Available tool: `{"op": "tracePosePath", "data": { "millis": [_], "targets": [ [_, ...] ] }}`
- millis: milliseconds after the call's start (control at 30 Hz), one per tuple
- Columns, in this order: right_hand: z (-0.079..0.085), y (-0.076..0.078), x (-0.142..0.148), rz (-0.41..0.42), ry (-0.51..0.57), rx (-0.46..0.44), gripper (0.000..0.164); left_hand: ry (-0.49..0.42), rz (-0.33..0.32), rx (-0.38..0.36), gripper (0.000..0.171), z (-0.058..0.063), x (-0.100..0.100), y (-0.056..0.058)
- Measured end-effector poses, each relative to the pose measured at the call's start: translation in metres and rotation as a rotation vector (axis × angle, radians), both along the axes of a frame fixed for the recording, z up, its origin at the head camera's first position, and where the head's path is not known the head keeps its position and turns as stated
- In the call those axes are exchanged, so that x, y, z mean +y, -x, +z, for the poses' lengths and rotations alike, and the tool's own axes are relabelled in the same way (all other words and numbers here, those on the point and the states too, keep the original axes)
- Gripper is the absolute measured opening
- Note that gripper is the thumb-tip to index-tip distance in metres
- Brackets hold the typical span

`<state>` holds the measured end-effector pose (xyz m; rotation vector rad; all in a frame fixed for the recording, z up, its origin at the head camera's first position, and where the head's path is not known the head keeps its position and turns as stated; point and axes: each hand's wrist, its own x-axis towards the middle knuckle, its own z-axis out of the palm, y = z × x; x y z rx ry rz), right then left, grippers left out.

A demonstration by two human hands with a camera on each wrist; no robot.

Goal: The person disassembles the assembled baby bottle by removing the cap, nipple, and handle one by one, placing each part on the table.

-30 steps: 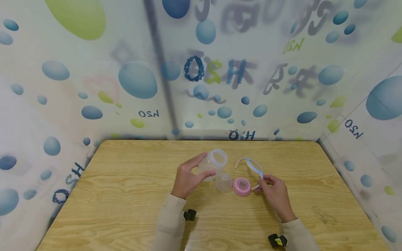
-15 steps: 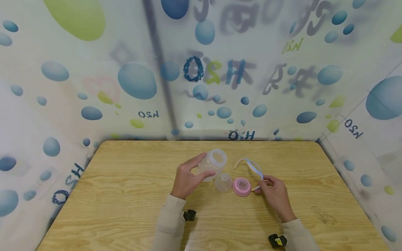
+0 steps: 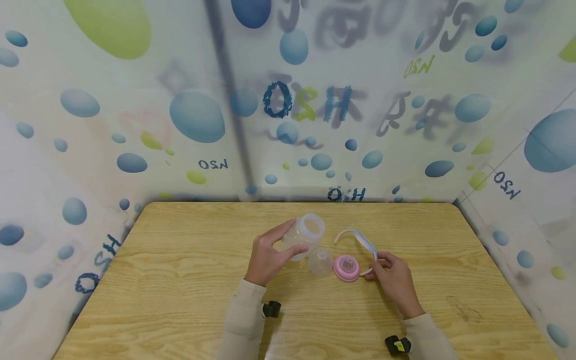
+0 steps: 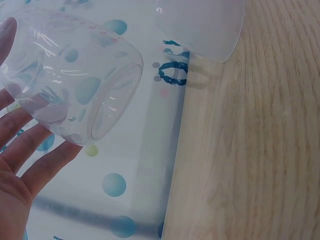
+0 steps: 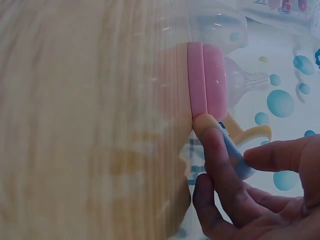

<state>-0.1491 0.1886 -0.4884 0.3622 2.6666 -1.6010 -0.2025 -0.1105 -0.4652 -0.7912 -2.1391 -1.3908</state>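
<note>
My left hand (image 3: 265, 257) grips a clear baby bottle (image 3: 297, 242) around its body, tilted with its open mouth up and to the right. In the left wrist view, the fingers spread along the see-through bottle (image 4: 70, 75). A blue and cream bottle handle (image 3: 366, 243) is pinched between the thumb and fingers of my right hand (image 3: 395, 281). Beside it on the table lies a pink collar ring (image 3: 344, 276); the right wrist view shows a clear nipple (image 5: 236, 82) standing up from it. Between collar and bottle sits a translucent domed cap (image 3: 320, 265).
The wooden table (image 3: 189, 280) ends at a back edge against a wall covering (image 3: 382, 75) printed with blue and green drops. Black wrist cameras (image 3: 271, 309) sit at both sleeves.
The handle has tilted slightly in my right hand, its far end shifting a little left and nearer. The left hand and bottle stay almost still; the collar and cap have not moved.
</note>
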Motion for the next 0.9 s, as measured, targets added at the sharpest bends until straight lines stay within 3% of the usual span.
{"op": "tracePosePath", "data": {
  "millis": [733,900],
  "targets": [
    [-0.003,0.001,0.001,0.012,-0.035,-0.014,0.038,-0.037,0.004,-0.057,0.06,0.0,-0.002,-0.001],
    [0.008,-0.001,-0.001,-0.051,-0.179,0.071,0.041,-0.077,-0.012,-0.132,0.06,-0.001,-0.003,0.0]
  ]
}}
